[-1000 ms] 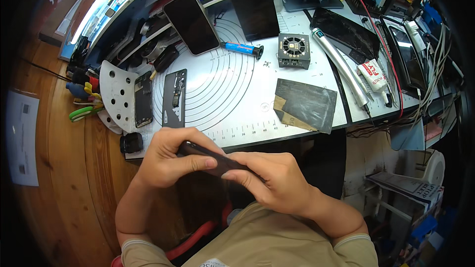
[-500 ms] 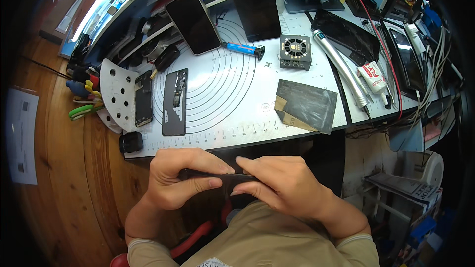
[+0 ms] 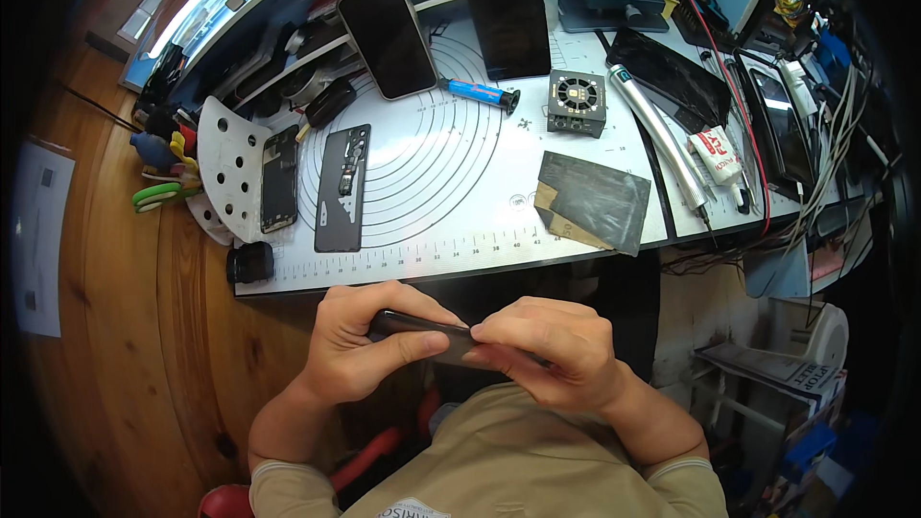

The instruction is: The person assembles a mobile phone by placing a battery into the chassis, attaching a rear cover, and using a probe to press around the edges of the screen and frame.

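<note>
Just in front of the table's near edge I hold a thin, dark phone [image 3: 408,322] by its two ends, tilted so that I see mostly its edge. My left hand [image 3: 357,350] is closed on its left end, thumb against the near face. Around the right end, the fingers and thumb of my right hand [image 3: 566,350] pinch the phone and cover much of it. A phone back panel [image 3: 338,201] with a camera cutout lies on the white mat beyond my left hand. Past my right hand is a dark, scuffed sandpaper sheet [image 3: 600,201] with a folded brown corner.
Two dark-screened devices, a phone [image 3: 389,38] and a tablet [image 3: 504,14], lean at the back. A blue syringe [image 3: 477,93] and a small fan box [image 3: 577,104] sit on the white mat [image 3: 422,173]. Rightward are a silver pen-like tool [image 3: 657,139], a white tube [image 3: 716,155] and cables.
The phone has tilted, showing more of its near face. My right fingers have shifted their grip, and both hands have risen slightly. The view has moved a little.
</note>
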The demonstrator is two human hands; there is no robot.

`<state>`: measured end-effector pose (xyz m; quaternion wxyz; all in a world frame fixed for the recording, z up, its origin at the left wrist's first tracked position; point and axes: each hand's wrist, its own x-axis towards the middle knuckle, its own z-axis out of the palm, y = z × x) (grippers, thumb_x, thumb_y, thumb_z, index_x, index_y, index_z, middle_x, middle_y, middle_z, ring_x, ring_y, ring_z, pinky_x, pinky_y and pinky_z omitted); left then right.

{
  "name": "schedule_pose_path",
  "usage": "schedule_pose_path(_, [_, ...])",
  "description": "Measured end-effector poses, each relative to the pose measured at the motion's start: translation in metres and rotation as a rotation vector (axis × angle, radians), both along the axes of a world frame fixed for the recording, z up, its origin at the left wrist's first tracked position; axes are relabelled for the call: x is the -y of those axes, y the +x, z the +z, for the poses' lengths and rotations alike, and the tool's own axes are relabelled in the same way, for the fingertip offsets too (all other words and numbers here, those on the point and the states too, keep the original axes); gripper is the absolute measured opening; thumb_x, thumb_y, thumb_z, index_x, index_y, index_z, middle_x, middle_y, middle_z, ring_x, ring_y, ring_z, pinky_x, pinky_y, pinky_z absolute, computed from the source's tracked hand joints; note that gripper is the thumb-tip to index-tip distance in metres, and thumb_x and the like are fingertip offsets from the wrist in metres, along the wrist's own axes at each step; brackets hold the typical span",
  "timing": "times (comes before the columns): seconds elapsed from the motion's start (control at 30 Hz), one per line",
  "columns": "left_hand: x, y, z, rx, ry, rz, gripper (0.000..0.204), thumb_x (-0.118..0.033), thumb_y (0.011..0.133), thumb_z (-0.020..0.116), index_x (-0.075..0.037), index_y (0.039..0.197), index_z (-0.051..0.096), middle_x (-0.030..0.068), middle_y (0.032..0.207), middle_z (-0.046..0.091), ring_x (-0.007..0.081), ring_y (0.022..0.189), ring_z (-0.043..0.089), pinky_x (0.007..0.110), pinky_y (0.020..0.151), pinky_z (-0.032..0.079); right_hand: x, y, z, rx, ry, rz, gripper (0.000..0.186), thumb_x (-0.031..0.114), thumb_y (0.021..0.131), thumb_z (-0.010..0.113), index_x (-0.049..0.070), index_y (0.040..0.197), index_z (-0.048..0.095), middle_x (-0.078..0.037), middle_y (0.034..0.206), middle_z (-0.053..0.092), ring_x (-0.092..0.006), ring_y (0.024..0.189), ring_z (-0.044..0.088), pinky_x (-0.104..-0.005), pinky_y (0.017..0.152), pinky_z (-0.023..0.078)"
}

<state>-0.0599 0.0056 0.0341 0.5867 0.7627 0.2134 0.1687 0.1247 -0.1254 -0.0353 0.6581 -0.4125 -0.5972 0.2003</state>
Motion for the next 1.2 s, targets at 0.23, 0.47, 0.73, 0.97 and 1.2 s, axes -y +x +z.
schedule_pose_path(0.23, [0.001, 0.000, 0.000, 0.034, 0.060, -0.026, 0.015, 0.001, 0.087, 0.074, 0.002, 0.101, 0.074, 0.0086, 0.086, 0.077, 0.0096, 0.072, 0.070, 0.023, 0.064, 0.052, 0.001, 0.001, 0.004, 0.024, -0.001, 0.004, 0.031, -0.005, 0.078, 0.080, 0.000, 0.107, 0.070, -0.012, 0.087, 0.072, -0.0250, 0.070, 0.068, -0.0322, 0.061, 0.054])
schedule_pose_path(0.47, [0.003, 0.000, 0.004, -0.024, 0.001, -0.013, 0.015, 0.002, 0.083, 0.076, 0.005, 0.098, 0.073, 0.0178, 0.090, 0.077, 0.0206, 0.081, 0.075, 0.029, 0.074, 0.058, 0.002, -0.003, 0.003, -0.014, 0.017, -0.023, 0.032, -0.005, 0.079, 0.080, -0.001, 0.109, 0.069, -0.012, 0.085, 0.071, -0.0253, 0.069, 0.069, -0.0321, 0.060, 0.054])
schedule_pose_path(0.73, [0.001, 0.000, 0.003, 0.053, 0.033, -0.016, 0.014, 0.003, 0.086, 0.073, 0.004, 0.100, 0.074, 0.0131, 0.087, 0.077, 0.0148, 0.077, 0.073, 0.025, 0.070, 0.055, 0.008, 0.003, 0.010, -0.013, -0.094, -0.030, 0.036, 0.001, 0.081, 0.082, -0.002, 0.114, 0.069, -0.013, 0.086, 0.072, -0.0255, 0.072, 0.070, -0.0316, 0.064, 0.055])
schedule_pose_path(0.97, [0.003, -0.020, -0.017, 0.404, -0.156, 0.181, 0.017, 0.005, 0.084, 0.075, 0.008, 0.099, 0.067, 0.0275, 0.094, 0.073, 0.0355, 0.089, 0.075, 0.043, 0.083, 0.061, 0.016, 0.020, 0.002, 0.044, -0.119, -0.074, 0.032, 0.006, 0.083, 0.082, -0.004, 0.112, 0.071, -0.014, 0.087, 0.072, -0.0250, 0.072, 0.069, -0.0308, 0.064, 0.054])
schedule_pose_path(1.2, [0.007, -0.018, -0.026, 0.478, -0.140, 0.186, 0.016, 0.004, 0.085, 0.075, 0.008, 0.099, 0.067, 0.0283, 0.093, 0.073, 0.0358, 0.088, 0.075, 0.043, 0.081, 0.061, 0.017, 0.020, 0.000, 0.061, -0.089, -0.078, 0.034, 0.007, 0.083, 0.082, -0.004, 0.113, 0.071, -0.013, 0.083, 0.071, -0.0240, 0.069, 0.068, -0.0313, 0.062, 0.052])
